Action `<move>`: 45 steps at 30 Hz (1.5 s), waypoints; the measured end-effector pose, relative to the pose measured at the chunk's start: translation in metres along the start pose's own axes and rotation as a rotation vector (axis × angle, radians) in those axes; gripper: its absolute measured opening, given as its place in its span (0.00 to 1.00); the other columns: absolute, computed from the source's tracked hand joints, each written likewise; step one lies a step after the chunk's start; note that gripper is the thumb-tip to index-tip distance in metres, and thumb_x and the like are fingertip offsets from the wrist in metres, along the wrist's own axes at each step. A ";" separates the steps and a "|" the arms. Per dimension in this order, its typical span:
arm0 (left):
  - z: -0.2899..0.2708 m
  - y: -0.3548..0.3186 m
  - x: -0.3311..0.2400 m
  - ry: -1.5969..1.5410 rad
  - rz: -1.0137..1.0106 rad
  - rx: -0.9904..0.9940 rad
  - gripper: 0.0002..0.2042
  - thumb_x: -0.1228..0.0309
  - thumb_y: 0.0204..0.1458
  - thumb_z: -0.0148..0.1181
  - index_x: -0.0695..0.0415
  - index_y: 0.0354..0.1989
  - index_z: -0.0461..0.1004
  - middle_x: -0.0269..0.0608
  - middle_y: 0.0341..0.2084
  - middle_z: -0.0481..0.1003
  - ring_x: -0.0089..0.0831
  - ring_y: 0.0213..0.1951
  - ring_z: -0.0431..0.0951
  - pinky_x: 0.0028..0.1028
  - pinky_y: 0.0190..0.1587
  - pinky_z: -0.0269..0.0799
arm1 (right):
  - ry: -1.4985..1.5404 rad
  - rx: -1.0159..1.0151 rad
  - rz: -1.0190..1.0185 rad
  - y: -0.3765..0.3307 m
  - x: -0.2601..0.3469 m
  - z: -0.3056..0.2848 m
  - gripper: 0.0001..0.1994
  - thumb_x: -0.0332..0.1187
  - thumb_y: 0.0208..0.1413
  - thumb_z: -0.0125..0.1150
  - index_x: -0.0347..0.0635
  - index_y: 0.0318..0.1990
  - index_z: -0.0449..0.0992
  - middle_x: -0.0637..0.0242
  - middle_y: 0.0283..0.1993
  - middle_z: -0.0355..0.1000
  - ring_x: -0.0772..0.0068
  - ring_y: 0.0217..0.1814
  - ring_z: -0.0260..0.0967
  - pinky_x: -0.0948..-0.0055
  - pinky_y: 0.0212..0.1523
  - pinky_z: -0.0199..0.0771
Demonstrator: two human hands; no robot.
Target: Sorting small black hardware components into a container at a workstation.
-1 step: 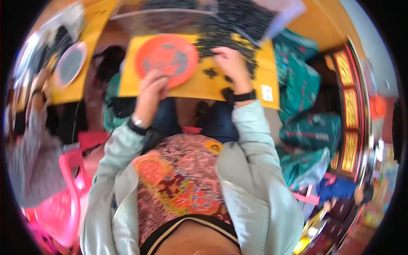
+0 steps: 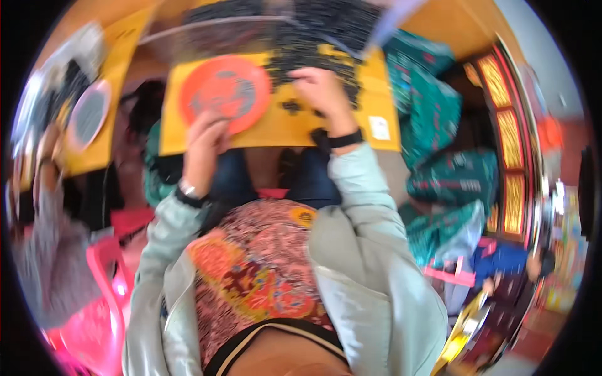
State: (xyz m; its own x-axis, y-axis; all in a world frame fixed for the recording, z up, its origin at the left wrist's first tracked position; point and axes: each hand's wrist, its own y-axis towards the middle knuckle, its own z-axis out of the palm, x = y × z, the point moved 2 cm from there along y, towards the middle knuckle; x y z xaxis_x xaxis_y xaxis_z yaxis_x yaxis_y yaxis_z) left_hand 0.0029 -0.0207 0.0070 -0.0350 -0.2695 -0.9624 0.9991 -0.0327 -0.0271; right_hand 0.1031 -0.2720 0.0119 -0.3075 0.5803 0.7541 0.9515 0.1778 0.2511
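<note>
An orange-red round plate (image 2: 189,88) with a scatter of small grey pieces lies on the yellow table. My left hand (image 2: 205,133) is over the plate's near edge, its fingers drawn together; whatever they hold is too small and blurred to name. To the right, a spread of small dark pieces (image 2: 307,50) covers much of the tabletop. My right hand (image 2: 323,93) hovers at the near side of that spread, thumb and fingers pinched. Anything between those fingertips cannot be made out.
A clear-walled bin (image 2: 213,36) of dark pieces stands at the table's far side. Green sacks (image 2: 433,100) are piled to the right. At left, another person's arm (image 2: 50,156) is near a pale round plate (image 2: 91,116), beside a pink chair (image 2: 106,276). A white card (image 2: 379,128) lies near the table's right corner.
The whole view has shifted, so table and hands sit further left in the picture. Both hands keep nearly the same places against the plate and the dark pieces.
</note>
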 end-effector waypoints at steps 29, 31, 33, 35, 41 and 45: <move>-0.020 -0.015 0.018 0.147 0.057 -0.087 0.07 0.74 0.56 0.48 0.63 0.41 0.68 0.38 0.28 0.70 0.25 0.27 0.70 0.22 0.27 0.65 | 0.816 -0.321 -0.125 -0.043 0.061 0.004 0.07 0.28 0.44 0.60 0.35 0.31 0.77 0.63 0.26 0.75 0.76 0.28 0.72 0.77 0.30 0.72; 0.006 -0.023 0.019 0.200 0.071 -0.162 0.07 0.73 0.55 0.50 0.65 0.36 0.70 0.38 0.26 0.70 0.26 0.25 0.71 0.22 0.27 0.66 | 0.872 -0.250 -0.123 -0.052 0.053 0.013 0.07 0.26 0.47 0.58 0.36 0.34 0.77 0.66 0.30 0.75 0.79 0.30 0.71 0.78 0.31 0.71; 0.023 -0.031 0.005 0.222 0.085 -0.102 0.06 0.75 0.54 0.49 0.64 0.35 0.70 0.38 0.22 0.69 0.26 0.23 0.70 0.24 0.29 0.66 | 0.870 -0.161 -0.124 -0.058 0.060 0.013 0.08 0.26 0.49 0.58 0.36 0.38 0.76 0.67 0.33 0.75 0.81 0.33 0.70 0.80 0.32 0.70; 0.032 -0.037 -0.001 0.152 0.065 0.002 0.05 0.74 0.53 0.49 0.62 0.32 0.70 0.37 0.21 0.69 0.24 0.23 0.69 0.21 0.28 0.64 | 0.903 -0.046 -0.044 -0.067 0.063 0.011 0.10 0.26 0.51 0.58 0.36 0.42 0.74 0.67 0.35 0.74 0.82 0.34 0.69 0.82 0.33 0.69; 0.022 -0.046 0.004 0.121 0.044 -0.005 0.04 0.73 0.53 0.51 0.59 0.30 0.69 0.31 0.20 0.70 0.16 0.22 0.67 0.16 0.25 0.60 | 0.944 0.105 0.058 -0.069 0.065 0.031 0.10 0.25 0.52 0.56 0.33 0.43 0.72 0.68 0.34 0.72 0.85 0.33 0.67 0.84 0.34 0.68; 0.020 -0.043 0.003 0.121 0.072 0.041 0.04 0.73 0.53 0.51 0.58 0.29 0.69 0.29 0.19 0.69 0.15 0.21 0.67 0.15 0.24 0.59 | 0.913 0.165 0.079 -0.071 0.071 0.043 0.09 0.25 0.53 0.56 0.35 0.42 0.72 0.70 0.33 0.72 0.84 0.33 0.68 0.85 0.34 0.69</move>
State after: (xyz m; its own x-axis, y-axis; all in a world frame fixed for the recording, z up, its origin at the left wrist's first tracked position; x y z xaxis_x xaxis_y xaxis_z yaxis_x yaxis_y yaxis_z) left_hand -0.0403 -0.0392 0.0104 0.0420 -0.1542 -0.9871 0.9970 -0.0577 0.0514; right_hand 0.0140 -0.2088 0.0217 -0.0655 -0.2427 0.9679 0.9381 0.3156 0.1426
